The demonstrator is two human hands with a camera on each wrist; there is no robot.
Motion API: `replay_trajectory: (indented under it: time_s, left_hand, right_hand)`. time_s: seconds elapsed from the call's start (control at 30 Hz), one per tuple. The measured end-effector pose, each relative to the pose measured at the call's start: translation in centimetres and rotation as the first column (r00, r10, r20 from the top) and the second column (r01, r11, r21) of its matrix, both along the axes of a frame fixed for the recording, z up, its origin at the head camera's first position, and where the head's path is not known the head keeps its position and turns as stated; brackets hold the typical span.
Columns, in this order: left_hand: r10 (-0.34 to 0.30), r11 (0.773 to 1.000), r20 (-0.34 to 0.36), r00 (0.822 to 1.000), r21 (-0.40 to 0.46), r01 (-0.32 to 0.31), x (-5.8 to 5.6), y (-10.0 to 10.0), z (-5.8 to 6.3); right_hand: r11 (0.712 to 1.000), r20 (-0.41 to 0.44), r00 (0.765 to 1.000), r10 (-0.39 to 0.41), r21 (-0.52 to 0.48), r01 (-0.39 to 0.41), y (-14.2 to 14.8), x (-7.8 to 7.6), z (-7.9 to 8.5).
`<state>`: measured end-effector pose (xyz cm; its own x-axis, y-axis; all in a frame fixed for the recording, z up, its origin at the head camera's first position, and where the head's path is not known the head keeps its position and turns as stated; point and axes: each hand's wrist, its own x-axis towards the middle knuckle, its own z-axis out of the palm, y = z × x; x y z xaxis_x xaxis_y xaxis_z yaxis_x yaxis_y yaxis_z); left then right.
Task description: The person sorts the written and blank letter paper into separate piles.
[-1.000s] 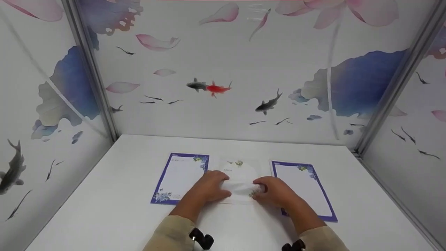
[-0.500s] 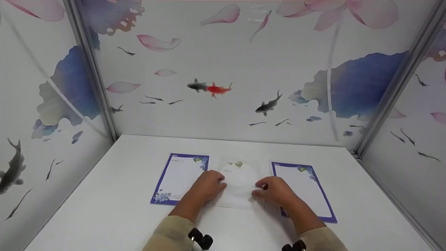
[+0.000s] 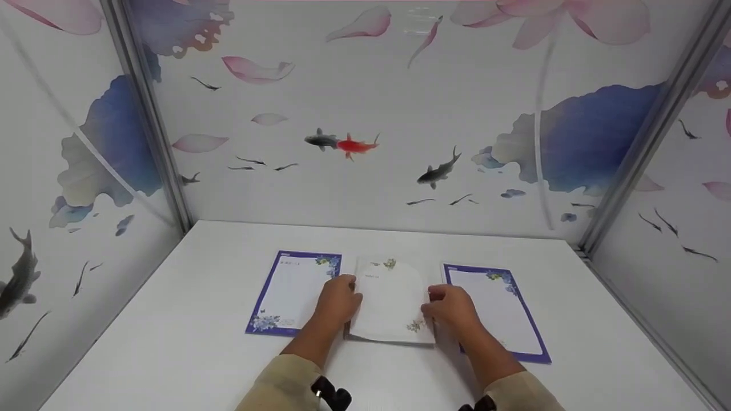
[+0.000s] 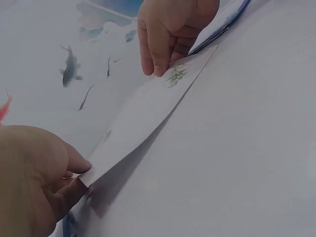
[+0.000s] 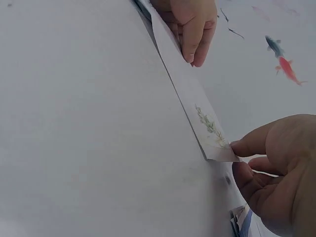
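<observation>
A white sheet of letter paper [image 3: 391, 302] with small printed plants lies between my hands in the middle of the table. My left hand [image 3: 337, 302] pinches its left edge; the left wrist view has this hand [image 4: 34, 173] with thumb above and fingers beneath the paper. At the opposite edge my right hand [image 3: 454, 308] pinches the sheet, and the right wrist view shows thumb and fingertips of that hand [image 5: 281, 168] at a corner. The near edge stands slightly raised, with a dark strip below it. Whether more sheets lie underneath, I cannot tell.
Left of the sheet lies a purple-bordered stationery page [image 3: 294, 291] with blue flowers, partly under my left arm. A similar page [image 3: 502, 308] lies on the right, partly behind my right arm. White printed panels [image 3: 388, 200] enclose the white table [image 3: 200, 342] at the back and sides.
Both hands have moved apart, from over the paper to its side edges. The sheet, creased and later blurred in the earlier frames, now looks smooth and sharper, with its near edge lifted.
</observation>
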<state>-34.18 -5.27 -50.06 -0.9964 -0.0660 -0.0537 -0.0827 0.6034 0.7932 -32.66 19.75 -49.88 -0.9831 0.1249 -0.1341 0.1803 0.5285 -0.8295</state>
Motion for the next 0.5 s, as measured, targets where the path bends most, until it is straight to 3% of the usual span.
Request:
replay_trajectory:
  time_s: [0.3, 0.5]
  left_hand:
    - [0.091, 0.987, 0.003, 0.996, 0.134, -0.090, -0.29, -0.38, -0.28]
    - [0.125, 0.975, 0.027, 0.992, 0.183, -0.128, -0.44, -0.46, 0.30]
  right_hand:
    - [0.994, 0.021, 0.998, -0.056, -0.095, 0.058, 0.36, -0.17, -0.04]
    - [0.988, 0.021, 0.999, -0.050, -0.146, 0.052, 0.48, -0.22, 0.43]
